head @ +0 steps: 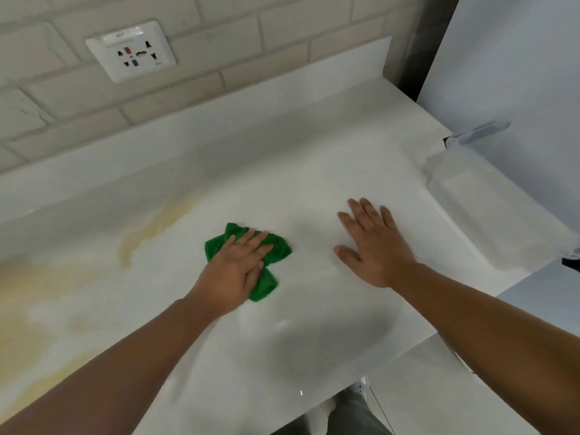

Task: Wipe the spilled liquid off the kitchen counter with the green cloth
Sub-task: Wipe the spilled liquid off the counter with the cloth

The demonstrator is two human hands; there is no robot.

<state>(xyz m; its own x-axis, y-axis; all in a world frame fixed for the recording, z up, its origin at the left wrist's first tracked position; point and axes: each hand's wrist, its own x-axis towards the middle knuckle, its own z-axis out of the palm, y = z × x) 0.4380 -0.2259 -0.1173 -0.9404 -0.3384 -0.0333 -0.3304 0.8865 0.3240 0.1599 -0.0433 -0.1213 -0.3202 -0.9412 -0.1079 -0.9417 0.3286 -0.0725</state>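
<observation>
L hand point(233, 268) flat, pressing bunched bright-green cloth point(277, 250), R hand point(376, 249) flat, empty, on counter point(314, 346), yellowish spill point(147, 233) nearby

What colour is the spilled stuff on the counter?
Pale yellowish-brown, the spilled liquid shows best in the head view, left of the green cloth.

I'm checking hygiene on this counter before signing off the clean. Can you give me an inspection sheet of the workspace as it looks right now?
Surface: glossy white counter; a yellowish spill streaks its left part, not yet wiped.
Job's things: green cloth bunched on the counter, right of the spill, under the left hand.
Clutter: nothing seen.
Hands: left hand presses flat on the cloth; right hand lies flat on bare counter, fingers spread.
Cables: nothing seen; the wall socket has no plug in it.
Surroundings: tiled wall behind, white appliance at the right end.
</observation>
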